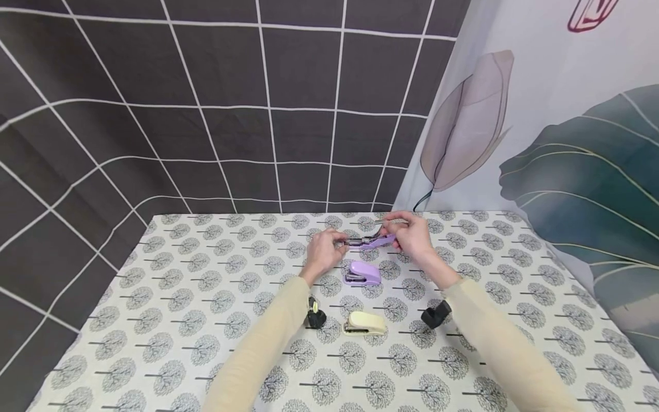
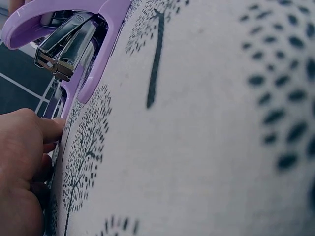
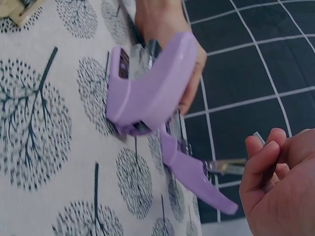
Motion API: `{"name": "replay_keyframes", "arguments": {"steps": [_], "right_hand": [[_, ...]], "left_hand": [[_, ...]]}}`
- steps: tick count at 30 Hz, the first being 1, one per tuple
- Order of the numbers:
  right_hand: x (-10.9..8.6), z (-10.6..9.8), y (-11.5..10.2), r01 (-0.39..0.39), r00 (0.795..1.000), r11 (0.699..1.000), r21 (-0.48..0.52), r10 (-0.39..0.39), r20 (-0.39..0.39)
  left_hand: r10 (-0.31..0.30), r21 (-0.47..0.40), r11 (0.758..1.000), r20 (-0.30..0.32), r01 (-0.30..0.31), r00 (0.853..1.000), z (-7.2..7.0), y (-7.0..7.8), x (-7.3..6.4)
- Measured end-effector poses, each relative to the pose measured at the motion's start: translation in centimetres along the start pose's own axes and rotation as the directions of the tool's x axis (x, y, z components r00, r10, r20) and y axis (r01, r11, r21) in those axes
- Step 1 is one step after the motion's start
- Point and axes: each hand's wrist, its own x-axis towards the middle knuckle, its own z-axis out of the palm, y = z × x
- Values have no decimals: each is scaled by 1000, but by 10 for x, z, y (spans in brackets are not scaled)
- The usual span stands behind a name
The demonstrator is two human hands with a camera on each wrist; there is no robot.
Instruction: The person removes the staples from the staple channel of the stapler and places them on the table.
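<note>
The bench (image 1: 206,343), covered in tree-printed cloth, is carrying everything. Both arms, in beige sleeves, are reaching forward to its far middle. The left hand (image 1: 323,252) is gripping one end of an opened purple stapler (image 1: 372,242), smooth plastic with a shiny metal magazine, its fingers (image 2: 51,129) curled at the base. The right hand (image 1: 412,232) is grasping the opposite end, fingers (image 3: 263,162) pinching a thin metal strip. A closed purple stapler (image 1: 363,273) is lying just nearer, then a cream stapler (image 1: 364,323).
</note>
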Motion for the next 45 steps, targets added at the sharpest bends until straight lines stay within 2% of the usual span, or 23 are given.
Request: {"name": "replay_keyframes", "arguments": {"steps": [10, 20, 25, 31, 38, 45], "right_hand": [[-2, -31, 4, -33, 999, 999, 20, 34, -34], [-2, -50, 19, -30, 999, 999, 11, 30, -39], [-2, -56, 25, -47, 998, 999, 7, 48, -45], [-1, -61, 33, -59, 997, 998, -36, 57, -52], [0, -64, 48, -105, 994, 993, -61, 103, -33], [1, -64, 63, -108, 994, 990, -91, 106, -22]], "left_hand": [[17, 28, 999, -4, -17, 1000, 0, 0, 0], [11, 30, 999, 2, -11, 1000, 1, 1, -2], [-3, 18, 1000, 3, 3, 1000, 1, 2, -3], [11, 26, 1000, -9, -11, 1000, 1, 0, -2], [8, 26, 1000, -14, -8, 1000, 0, 1, -3], [10, 27, 1000, -10, -10, 1000, 0, 2, -2]]}}
